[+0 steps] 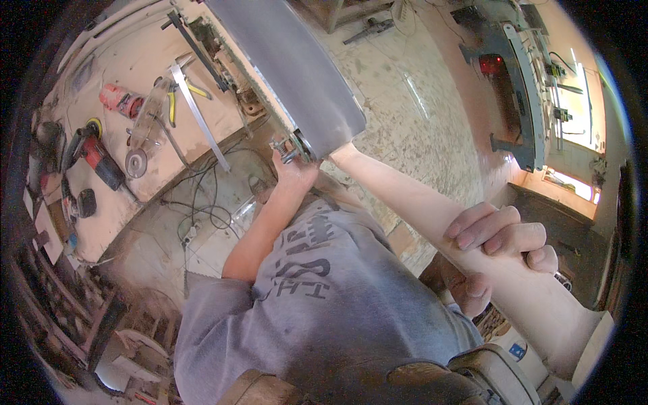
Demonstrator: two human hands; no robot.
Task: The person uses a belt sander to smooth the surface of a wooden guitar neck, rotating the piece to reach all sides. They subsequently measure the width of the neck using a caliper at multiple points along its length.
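At the grey belt, pale wooden piece in the grip of right hand; left hand, hold unclear.

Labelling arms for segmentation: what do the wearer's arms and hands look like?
Left hand, partly hidden, and right hand: no gloves visible. Left forearm bare, no watch or cable seen. Left sleeve short, grey-blue, part of a T-shirt with dark print on the front. Right forearm too hidden to tell.
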